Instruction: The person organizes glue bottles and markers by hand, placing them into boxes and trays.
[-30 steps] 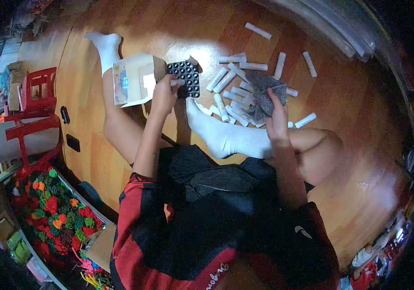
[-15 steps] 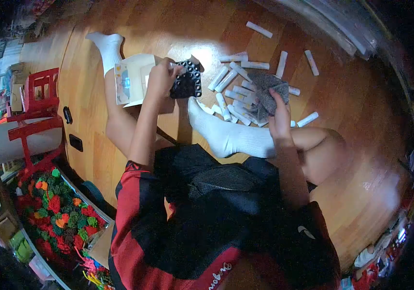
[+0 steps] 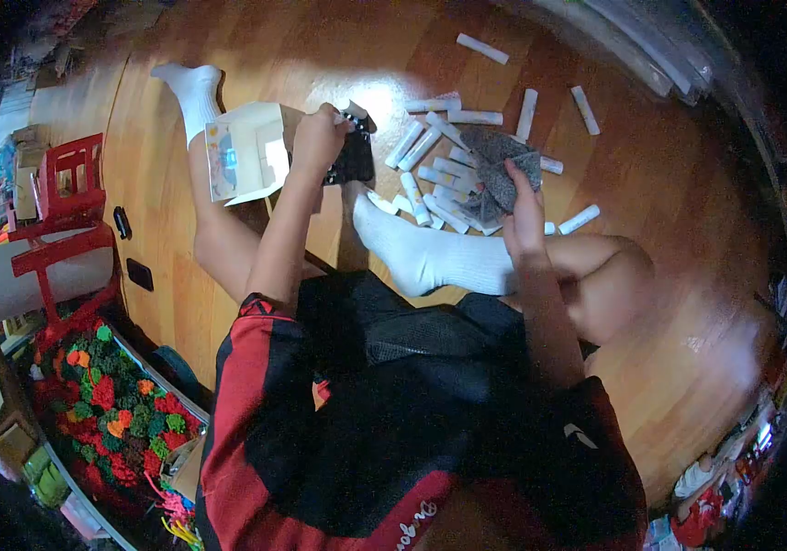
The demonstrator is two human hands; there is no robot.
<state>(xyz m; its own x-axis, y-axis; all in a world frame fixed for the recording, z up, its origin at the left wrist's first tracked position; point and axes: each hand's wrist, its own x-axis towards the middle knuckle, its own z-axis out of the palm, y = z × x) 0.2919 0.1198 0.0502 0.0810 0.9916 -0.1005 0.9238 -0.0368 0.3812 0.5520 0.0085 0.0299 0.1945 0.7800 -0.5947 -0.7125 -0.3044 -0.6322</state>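
My left hand [image 3: 320, 142] is closed above a black tray with round holes [image 3: 353, 158]; a small pale thing shows at the fingertips, too small to name. Beside that hand stands an open white box [image 3: 251, 151] with a picture on its side. My right hand [image 3: 526, 207] grips a grey cloth [image 3: 499, 165], thumb on top of it. Under and around the cloth lie several white tubes [image 3: 449, 179] in a loose pile on the wooden floor.
Single white tubes [image 3: 482, 48] lie farther out. My socked foot [image 3: 393, 243] rests just below the pile. At left are a red plastic frame [image 3: 67, 188], two small black objects [image 3: 139, 275] and a container of colourful pieces [image 3: 122, 413].
My left hand has moved slightly right over the black tray and now covers more of it. The grey cloth has turned and spread a little in my right hand.
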